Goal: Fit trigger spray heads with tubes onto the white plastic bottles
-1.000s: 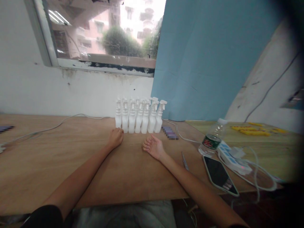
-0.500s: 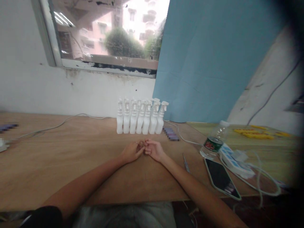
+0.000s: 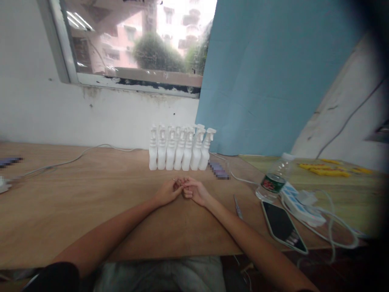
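My left hand (image 3: 168, 191) and my right hand (image 3: 195, 191) meet over the wooden table, their curled fingers touching each other. Between the fingertips it is too small and blurred to tell whether anything is held. A thin pale line, perhaps a ring, shows at the left hand's fingers. Just beyond the hands stands a tight group of white spray bottles (image 3: 179, 156), upright with trigger heads on top. Neither hand touches them.
Right of my forearm lie a thin pointed tool (image 3: 238, 207) and a phone (image 3: 284, 227). Behind them are a clear water bottle (image 3: 272, 182), a power strip (image 3: 304, 209) with looping cables and yellow items (image 3: 325, 170). A purple object (image 3: 219, 170) lies beside the spray bottles. A cable (image 3: 75, 159) crosses the back left.
My fingers have shifted slightly against each other, the right fingers curling in closer to the left hand. The bottles and other objects stay in place; the view tilts a little.
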`<move>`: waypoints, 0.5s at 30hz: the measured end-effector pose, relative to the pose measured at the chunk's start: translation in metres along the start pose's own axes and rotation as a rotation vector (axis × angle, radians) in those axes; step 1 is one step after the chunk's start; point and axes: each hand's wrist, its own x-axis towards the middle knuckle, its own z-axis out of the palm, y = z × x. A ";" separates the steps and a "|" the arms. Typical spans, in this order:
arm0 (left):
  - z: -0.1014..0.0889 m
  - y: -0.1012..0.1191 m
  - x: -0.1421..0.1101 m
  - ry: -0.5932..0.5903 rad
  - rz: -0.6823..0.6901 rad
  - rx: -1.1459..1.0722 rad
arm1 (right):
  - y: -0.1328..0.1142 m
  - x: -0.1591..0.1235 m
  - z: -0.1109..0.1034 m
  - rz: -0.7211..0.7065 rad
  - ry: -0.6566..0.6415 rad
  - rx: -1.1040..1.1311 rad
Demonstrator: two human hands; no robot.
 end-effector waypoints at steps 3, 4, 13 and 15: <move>0.000 0.001 0.000 -0.001 -0.008 -0.022 | 0.000 -0.001 0.001 0.002 0.006 -0.005; 0.000 0.001 0.001 0.006 -0.010 -0.027 | 0.000 0.000 0.001 0.003 0.010 -0.004; 0.000 -0.009 0.006 0.088 -0.113 -0.066 | 0.007 -0.002 0.015 -0.117 0.120 -0.170; -0.001 -0.012 0.007 0.143 -0.186 -0.046 | 0.016 -0.011 0.034 -0.159 0.102 -0.251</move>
